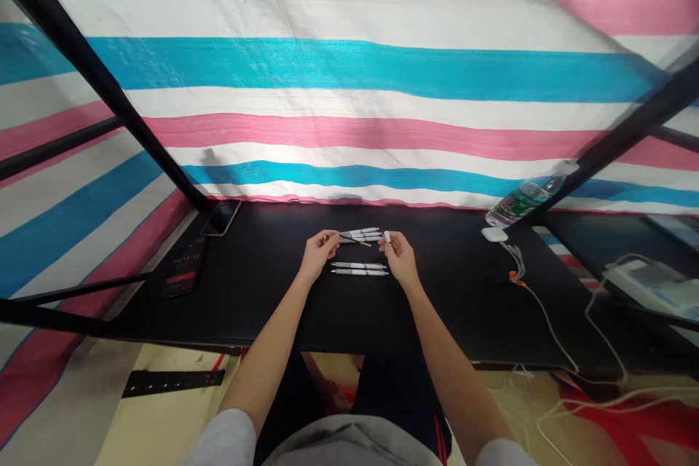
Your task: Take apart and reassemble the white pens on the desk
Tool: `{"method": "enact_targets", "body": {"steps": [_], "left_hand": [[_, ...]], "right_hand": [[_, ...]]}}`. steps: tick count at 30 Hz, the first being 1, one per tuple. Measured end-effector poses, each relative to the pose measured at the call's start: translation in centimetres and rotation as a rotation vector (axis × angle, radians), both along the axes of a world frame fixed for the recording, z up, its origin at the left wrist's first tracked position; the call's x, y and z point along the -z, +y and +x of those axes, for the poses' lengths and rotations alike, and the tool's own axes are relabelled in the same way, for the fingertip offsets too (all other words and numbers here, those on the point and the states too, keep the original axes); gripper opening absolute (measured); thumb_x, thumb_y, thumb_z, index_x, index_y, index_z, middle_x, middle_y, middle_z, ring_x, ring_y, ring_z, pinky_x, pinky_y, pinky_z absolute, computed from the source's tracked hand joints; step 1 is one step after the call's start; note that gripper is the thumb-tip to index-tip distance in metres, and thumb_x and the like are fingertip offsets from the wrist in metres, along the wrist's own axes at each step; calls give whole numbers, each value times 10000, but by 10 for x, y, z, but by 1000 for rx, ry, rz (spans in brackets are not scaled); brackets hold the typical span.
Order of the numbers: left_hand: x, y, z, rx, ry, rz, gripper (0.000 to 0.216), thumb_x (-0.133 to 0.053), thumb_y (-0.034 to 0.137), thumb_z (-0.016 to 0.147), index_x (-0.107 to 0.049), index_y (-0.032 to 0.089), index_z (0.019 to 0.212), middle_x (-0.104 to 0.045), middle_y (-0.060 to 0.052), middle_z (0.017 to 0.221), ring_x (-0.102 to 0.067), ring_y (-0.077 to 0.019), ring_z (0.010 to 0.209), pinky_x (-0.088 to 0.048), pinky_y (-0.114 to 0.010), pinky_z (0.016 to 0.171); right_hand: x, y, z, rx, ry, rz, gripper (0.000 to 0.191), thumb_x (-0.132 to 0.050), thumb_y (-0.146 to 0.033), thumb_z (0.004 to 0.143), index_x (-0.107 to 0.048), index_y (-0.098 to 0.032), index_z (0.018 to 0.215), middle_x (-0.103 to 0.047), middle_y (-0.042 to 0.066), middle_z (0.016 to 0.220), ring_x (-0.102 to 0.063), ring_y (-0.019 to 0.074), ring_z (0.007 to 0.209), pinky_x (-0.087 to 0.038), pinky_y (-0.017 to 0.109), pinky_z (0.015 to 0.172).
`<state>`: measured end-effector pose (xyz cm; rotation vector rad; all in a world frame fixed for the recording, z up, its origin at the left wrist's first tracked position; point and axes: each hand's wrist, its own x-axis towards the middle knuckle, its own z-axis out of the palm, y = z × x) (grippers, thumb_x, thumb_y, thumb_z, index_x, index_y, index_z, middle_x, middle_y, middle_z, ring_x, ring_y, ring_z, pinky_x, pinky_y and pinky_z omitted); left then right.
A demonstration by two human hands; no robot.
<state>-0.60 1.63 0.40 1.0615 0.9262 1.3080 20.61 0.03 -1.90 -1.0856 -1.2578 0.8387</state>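
Note:
My left hand (318, 255) and my right hand (397, 255) hover close together over a black tabletop (284, 306). Fingers of my left hand pinch a thin pen part (354, 239), perhaps a refill, though it is too small to be sure. My right hand pinches a small white pen part (386, 237) upright between finger and thumb. A few white pens (363, 234) lie side by side just beyond the hands. Two more white pens (359, 269) lie parallel between my wrists, nearer to me.
A phone (221, 218) lies at the far left of the table, with a dark device (184, 267) nearer the left edge. A plastic water bottle (527, 193) leans at the far right beside a white charger (494, 234) with cables. Black metal poles (92, 80) frame the striped tarpaulin.

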Motion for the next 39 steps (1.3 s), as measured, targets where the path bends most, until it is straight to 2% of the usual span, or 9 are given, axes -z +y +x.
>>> {"method": "enact_targets", "body": {"steps": [3, 5, 7, 12, 17, 21, 26, 32, 39], "left_hand": [[-1, -2, 1, 37, 30, -1, 364, -766, 439, 686, -711, 120, 853, -515, 3, 609, -374, -41, 482, -221, -188, 430], [-1, -3, 1, 53, 50, -3, 367, -768, 438, 685, -722, 113, 848, -505, 8, 594, -351, -33, 466, -208, -189, 426], [0, -4, 1, 72, 68, -3, 368, -768, 434, 686, -732, 111, 858, -496, 13, 587, -327, -25, 450, -194, -190, 420], [4, -3, 1, 103, 169, 12, 369, -742, 442, 712, -751, 124, 900, -509, 8, 596, -338, -29, 440, -212, -192, 414], [5, -4, -1, 92, 253, 35, 385, -723, 445, 728, -744, 139, 962, -519, 11, 611, -364, -42, 460, -269, -191, 428], [4, -4, -1, 84, 195, 52, 408, -747, 429, 708, -722, 150, 1005, -493, 28, 615, -337, -40, 467, -264, -190, 427], [7, 0, 0, 24, 140, 29, 339, -739, 440, 717, -684, 133, 849, -508, 20, 610, -356, -41, 472, -241, -183, 418], [3, -2, 1, 8, 127, 17, 349, -748, 450, 706, -657, 138, 835, -499, 24, 605, -391, -47, 495, -258, -168, 421], [0, 1, -1, -109, -2, -18, 381, -725, 504, 707, -559, 161, 720, -485, 35, 591, -364, -39, 465, -214, -151, 400]], "right_hand": [[-2, -5, -3, 1, -133, 36, 216, -598, -375, 822, -596, -203, 951, -631, 13, 829, -530, 115, 629, -459, 254, 603], [-5, -8, -5, -44, -192, 53, 302, -622, -362, 811, -600, -209, 1069, -646, 26, 892, -549, 128, 682, -465, 257, 629], [-8, -10, -7, -69, -256, 63, 330, -651, -355, 791, -628, -213, 1089, -659, 39, 912, -576, 151, 741, -481, 278, 677], [-11, -11, -8, -20, -323, 84, 181, -649, -355, 790, -716, -206, 869, -638, 40, 805, -609, 177, 741, -495, 306, 696], [-9, -11, -6, 3, -326, 87, 182, -618, -348, 817, -721, -205, 862, -638, 40, 794, -611, 178, 734, -499, 308, 698], [-7, -10, -6, 6, -296, 56, 194, -607, -344, 822, -716, -194, 878, -642, 39, 786, -619, 173, 713, -495, 293, 673], [-5, -9, -6, -2, -282, 42, 204, -596, -348, 830, -706, -188, 891, -644, 43, 794, -626, 170, 704, -501, 288, 671], [-6, -10, -7, -14, -260, 29, 214, -598, -366, 823, -701, -188, 882, -642, 48, 799, -629, 164, 681, -514, 281, 658], [-10, -11, -7, 15, -247, 13, 258, -565, -397, 826, -688, -174, 867, -632, 43, 722, -611, 166, 630, -506, 287, 634]]}}
